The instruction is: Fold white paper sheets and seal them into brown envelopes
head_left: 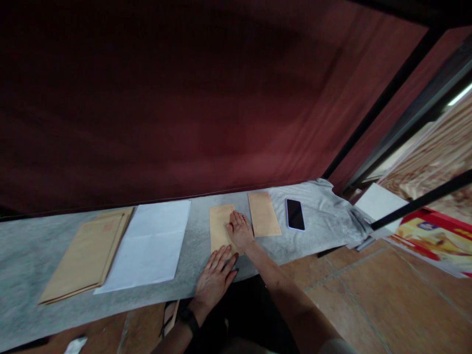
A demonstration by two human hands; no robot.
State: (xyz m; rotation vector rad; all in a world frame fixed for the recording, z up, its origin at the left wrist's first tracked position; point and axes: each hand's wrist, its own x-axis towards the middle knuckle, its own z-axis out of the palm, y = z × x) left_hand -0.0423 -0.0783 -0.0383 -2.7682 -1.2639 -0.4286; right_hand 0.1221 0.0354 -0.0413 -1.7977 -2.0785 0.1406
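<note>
A small tan envelope (220,224) lies flat on the grey cloth-covered table, straight in front of me. My right hand (240,231) rests flat on its right side, fingers stretched out. At its near edge lies my left hand (217,276), palm down with fingers extended, the fingertips touching the envelope's bottom. Just right of my right hand is a second brown envelope (264,214), apart from the first. Neither hand grips anything. Part of the first envelope is hidden under my hands.
White paper sheets (151,246) with a fold line lie to the left, beside a stack of large brown envelopes (86,255). A phone (295,214) sits on the right. A dark red curtain (206,123) hangs behind the table (199,231). A red printed box (435,238) is on the right.
</note>
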